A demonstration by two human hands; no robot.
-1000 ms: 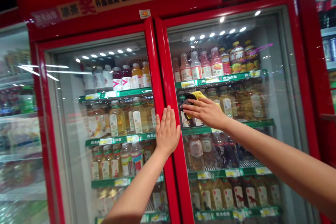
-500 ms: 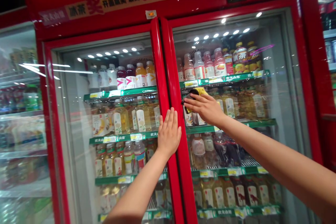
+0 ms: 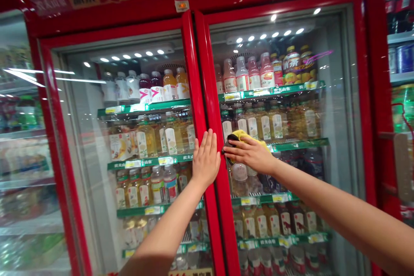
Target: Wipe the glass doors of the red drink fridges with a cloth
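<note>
A red drinks cooler with two glass doors stands in front of me. My left hand (image 3: 206, 157) lies flat, fingers stretched upward, against the red frame of the left door (image 3: 191, 58), near where the doors meet. With my right hand (image 3: 248, 154) I press a yellow and black cloth (image 3: 239, 134) to the glass of the right door, close to its left red frame (image 3: 211, 90). The fingers point left and cover part of the cloth. Behind the glass at that height runs the green shelf edge (image 3: 302, 144).
Bottled drinks (image 3: 174, 138) fill the shelves behind both doors. A small orange-lit label (image 3: 181, 6) sits above the door gap. Another glass-fronted cooler (image 3: 29, 146) stands at the left; shelves with cans (image 3: 404, 58) are at the far right.
My right hand and the cloth have slid down the right door's glass, from the second row of bottles to the shelf edge below it. My left hand stays on the frame. The view has shifted slightly.
</note>
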